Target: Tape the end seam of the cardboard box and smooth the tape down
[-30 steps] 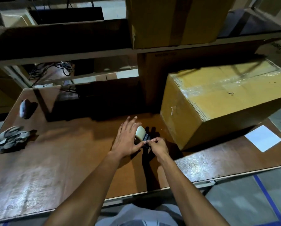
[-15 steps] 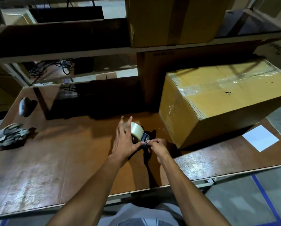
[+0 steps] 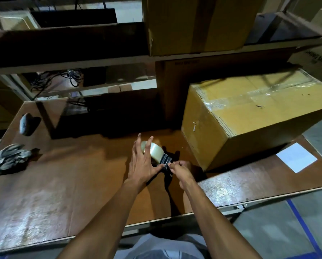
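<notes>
A large yellow cardboard box (image 3: 250, 118) lies on the brown table (image 3: 72, 184) at the right, with clear tape along its top seam. Its near end face points toward me. In front of it, over the table's middle, my left hand (image 3: 143, 161) grips a roll of clear tape (image 3: 155, 151) on a dark dispenser, fingers spread across the roll. My right hand (image 3: 179, 170) pinches the free tape end at the dispenser's blade. Both hands are left of the box and apart from it.
A bundle of grey gloves (image 3: 6, 159) and a small grey object (image 3: 24, 124) lie at the table's left. A white paper sheet (image 3: 296, 157) lies at the right. Shelves with another cardboard box (image 3: 194, 23) rise behind the table. Cables (image 3: 70, 77) hang behind.
Both hands have lifted the tape roll slightly up and away from me. My left fingers have spread further over the roll. The box has not moved.
</notes>
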Motion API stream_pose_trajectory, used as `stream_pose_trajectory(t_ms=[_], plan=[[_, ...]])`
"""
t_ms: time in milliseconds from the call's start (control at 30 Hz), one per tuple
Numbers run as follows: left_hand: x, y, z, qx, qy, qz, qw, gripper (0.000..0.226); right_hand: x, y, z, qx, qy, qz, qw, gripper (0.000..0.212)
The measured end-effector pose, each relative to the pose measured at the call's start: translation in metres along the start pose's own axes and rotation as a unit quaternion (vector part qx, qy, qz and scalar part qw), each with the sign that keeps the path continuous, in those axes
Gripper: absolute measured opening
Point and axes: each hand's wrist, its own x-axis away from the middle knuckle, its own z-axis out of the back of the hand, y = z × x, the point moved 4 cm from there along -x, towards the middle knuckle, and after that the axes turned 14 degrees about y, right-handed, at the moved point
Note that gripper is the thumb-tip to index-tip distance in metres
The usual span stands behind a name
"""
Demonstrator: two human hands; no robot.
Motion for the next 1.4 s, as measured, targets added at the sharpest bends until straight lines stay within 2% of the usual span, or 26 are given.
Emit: stream_pose_trajectory(t_ms=[167, 400, 600, 833, 1267, 1400], plan=[[0.001, -0.002, 0.001, 0.006, 0.013, 0.0, 1.0, 0.13, -0.001, 0.002, 0.002, -0.011, 0.005, 0.004, 1.0, 0.013], [-0.001, -0.003, 0.002, 0.032, 0.008, 0.016, 0.999, 0.126, 0.001, -0.005, 0.008, -0.085, -0.006, -0.023, 0.996, 0.028], [-0.003, -0.006, 0.004, 0.056, 0.005, 0.041, 0.998, 0.125, 0.003, -0.003, 0.011, -0.114, -0.038, -0.033, 0.992, 0.025], [-0.005, -0.002, 0.0, 0.031, -0.002, 0.027, 0.999, 0.126, -0.001, -0.002, 0.016, -0.103, -0.112, -0.043, 0.987, 0.005], [-0.002, -0.007, -0.001, 0.032, -0.009, 0.024, 0.999, 0.124, 0.009, 0.003, 0.021, -0.148, -0.165, -0.066, 0.973, 0.011], [0.0, -0.009, -0.002, 0.024, -0.01, 0.018, 1.0, 0.126, 0.016, -0.004, 0.013, -0.095, -0.156, -0.036, 0.982, 0.019]])
